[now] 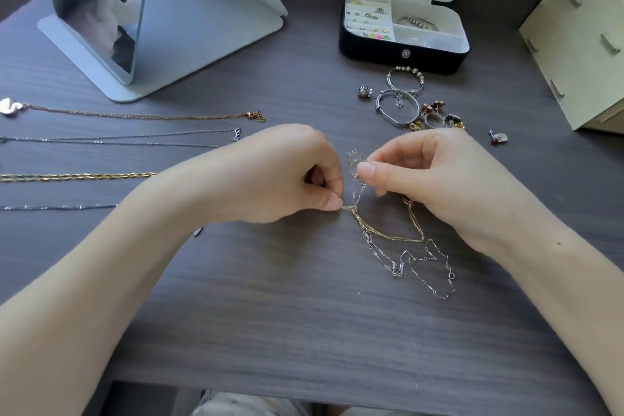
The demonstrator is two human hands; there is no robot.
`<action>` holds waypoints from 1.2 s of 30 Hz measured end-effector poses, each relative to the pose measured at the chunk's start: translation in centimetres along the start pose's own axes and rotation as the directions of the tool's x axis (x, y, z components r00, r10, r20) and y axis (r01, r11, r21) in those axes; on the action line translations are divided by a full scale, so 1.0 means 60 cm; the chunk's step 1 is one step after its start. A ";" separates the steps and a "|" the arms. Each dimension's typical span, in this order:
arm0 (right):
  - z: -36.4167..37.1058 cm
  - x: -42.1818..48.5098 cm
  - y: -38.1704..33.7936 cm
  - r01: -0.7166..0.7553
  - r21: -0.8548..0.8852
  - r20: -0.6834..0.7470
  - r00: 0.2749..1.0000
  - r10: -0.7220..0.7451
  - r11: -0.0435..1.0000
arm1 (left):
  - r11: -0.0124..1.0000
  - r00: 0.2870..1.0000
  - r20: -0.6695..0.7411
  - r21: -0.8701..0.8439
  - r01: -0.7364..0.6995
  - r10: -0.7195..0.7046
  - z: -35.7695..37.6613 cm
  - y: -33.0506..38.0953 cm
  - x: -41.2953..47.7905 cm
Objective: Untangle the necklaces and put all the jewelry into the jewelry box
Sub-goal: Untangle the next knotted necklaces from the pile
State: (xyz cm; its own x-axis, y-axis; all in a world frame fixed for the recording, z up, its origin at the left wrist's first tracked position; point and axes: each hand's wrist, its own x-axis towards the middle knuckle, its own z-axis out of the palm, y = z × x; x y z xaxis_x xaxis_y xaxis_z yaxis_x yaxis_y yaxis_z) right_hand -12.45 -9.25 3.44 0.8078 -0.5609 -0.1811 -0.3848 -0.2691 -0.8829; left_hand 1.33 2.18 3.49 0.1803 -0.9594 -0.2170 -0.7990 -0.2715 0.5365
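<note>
A tangle of one gold and one silver necklace chain (401,246) lies on the dark table between my hands. My left hand (287,176) pinches the chains at their knot. My right hand (435,179) pinches a clear silver-framed pendant (353,162) lifted above the tangle. Several straightened necklaces lie in rows at the left: a rose-gold one (141,115), a thin silver one (118,140), a braided gold one (77,176) and another silver one (57,207). The open jewelry box (403,52) stands at the back with earrings and a bracelet inside.
Loose bangles, rings and earrings (410,105) lie in front of the box. A small red stud (498,138) sits to the right. A standing mirror (111,10) occupies the back left and a pale wooden drawer unit (580,30) the right edge.
</note>
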 end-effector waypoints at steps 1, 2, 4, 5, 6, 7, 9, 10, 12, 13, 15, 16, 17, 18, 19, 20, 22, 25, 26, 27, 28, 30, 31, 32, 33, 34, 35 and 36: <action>0.000 0.000 0.000 0.000 0.000 -0.002 1.000 0.000 1.000 | 1.000 1.000 0.006 -0.010 0.001 -0.001 -0.002 0.000 0.000; 0.000 0.000 0.001 -0.001 0.004 -0.004 1.000 0.001 1.000 | 1.000 1.000 0.010 -0.025 0.002 -0.002 -0.003 -0.001 0.001; 0.001 0.000 0.002 -0.003 0.014 -0.007 1.000 0.003 1.000 | 0.998 1.000 0.007 -0.071 -0.002 0.002 -0.006 -0.002 0.001; 0.000 0.000 0.002 -0.004 0.018 -0.009 1.000 0.004 1.000 | 0.996 1.000 0.003 -0.092 -0.006 0.006 -0.008 -0.001 0.000; 0.000 0.000 0.003 -0.005 0.019 -0.012 1.000 0.005 1.000 | 0.994 1.000 -0.001 -0.108 -0.007 0.007 -0.009 -0.001 0.000; 0.000 0.000 0.003 -0.007 0.020 -0.015 1.000 0.007 1.000 | 0.992 1.000 -0.005 -0.124 -0.004 0.004 -0.011 0.000 -0.001; -0.002 0.000 0.003 -0.010 0.028 -0.021 1.000 0.011 1.000 | 0.988 1.000 -0.010 -0.156 0.001 -0.003 -0.014 -0.001 -0.002; -0.003 0.000 0.003 -0.010 0.037 -0.025 1.000 0.011 0.999 | 0.986 1.000 -0.014 -0.167 -0.005 0.002 -0.014 -0.001 -0.003; -0.004 0.001 0.003 -0.008 0.055 -0.031 0.999 0.010 0.998 | 0.985 0.999 -0.027 -0.172 -0.028 0.023 -0.013 -0.003 -0.002; -0.004 0.001 0.003 -0.008 0.066 -0.033 0.999 0.010 0.998 | 0.984 0.999 -0.031 -0.173 -0.035 0.030 -0.012 -0.004 -0.001; -0.005 0.002 0.003 -0.013 0.095 -0.031 0.999 0.016 0.995 | 0.983 0.998 -0.041 -0.179 -0.052 0.046 -0.007 -0.007 0.001; -0.006 0.003 0.003 -0.018 0.110 -0.027 0.999 0.021 0.994 | 0.981 0.998 -0.045 -0.184 -0.058 0.051 -0.004 -0.009 0.002; -0.007 0.003 0.003 -0.024 0.122 -0.022 0.999 0.027 0.992 | 0.980 0.997 -0.050 -0.189 -0.061 0.053 -0.002 -0.009 0.003; -0.007 0.003 0.003 -0.028 0.131 -0.018 0.999 0.031 0.991 | 0.980 0.997 -0.056 -0.187 -0.066 0.056 0.001 -0.010 0.004; -0.008 0.003 0.003 -0.030 0.139 -0.015 0.999 0.032 0.990 | 0.981 0.996 -0.061 -0.177 -0.072 0.062 0.003 -0.010 0.005; -0.008 0.004 0.003 -0.030 0.145 -0.012 0.999 0.032 0.989 | 0.983 0.995 -0.068 -0.164 -0.079 0.069 0.005 -0.010 0.005; -0.007 0.004 0.003 -0.027 0.155 -0.011 1.000 0.029 0.988 | 0.988 0.993 -0.090 -0.130 -0.089 0.078 0.009 -0.009 0.006; -0.007 0.004 0.004 -0.026 0.156 -0.008 1.000 0.028 0.987 | 0.990 0.989 -0.126 -0.111 -0.088 0.074 0.015 -0.007 0.008; -0.007 0.004 0.005 -0.027 0.156 -0.005 1.000 0.028 0.987 | 0.990 0.988 -0.136 -0.111 -0.086 0.071 0.017 -0.006 0.009; -0.008 0.004 0.005 -0.029 0.155 -0.002 1.000 0.030 0.987 | 0.990 0.987 -0.149 -0.111 -0.083 0.066 0.019 -0.005 0.010; -0.009 0.004 0.006 -0.033 0.155 0.001 0.999 0.033 0.987 | 0.991 0.984 -0.165 -0.110 -0.080 0.061 0.022 -0.005 0.011; -0.010 0.004 0.006 -0.042 0.163 0.011 0.999 0.041 0.986 | 0.992 0.981 -0.186 -0.098 -0.075 0.055 0.026 -0.004 0.013; -0.011 0.004 0.006 -0.047 0.169 0.017 0.999 0.045 0.985 | 0.993 0.981 -0.188 -0.093 -0.071 0.053 0.028 -0.003 0.013; -0.012 0.004 0.006 -0.051 0.173 0.023 0.999 0.047 0.984 | 0.993 0.981 -0.187 -0.090 -0.071 0.054 0.029 -0.002 0.014; -0.013 0.003 0.005 -0.053 0.176 0.028 0.998 0.049 0.983 | 0.994 0.981 -0.187 -0.085 -0.072 0.055 0.029 -0.002 0.014; -0.013 0.003 0.005 -0.055 0.177 0.033 0.998 0.050 0.983 | 0.994 0.980 -0.189 -0.080 -0.074 0.057 0.030 -0.001 0.015; -0.014 0.002 0.005 -0.056 0.181 0.037 0.998 0.050 0.982 | 0.994 0.980 -0.191 -0.077 -0.074 0.058 0.029 -0.001 0.015; -0.014 0.002 0.005 -0.057 0.188 0.041 0.998 0.050 0.980 | 0.995 0.979 -0.193 -0.075 -0.073 0.057 0.029 -0.001 0.015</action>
State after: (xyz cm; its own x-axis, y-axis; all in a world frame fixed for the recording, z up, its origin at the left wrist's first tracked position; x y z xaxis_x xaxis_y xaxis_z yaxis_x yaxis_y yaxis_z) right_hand -12.84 -10.05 3.54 0.8049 -0.5415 -0.2426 -0.3393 -0.0846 -0.9369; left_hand 0.52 1.46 1.83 0.2419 -0.9700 -0.0241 -0.7647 -0.2059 0.6106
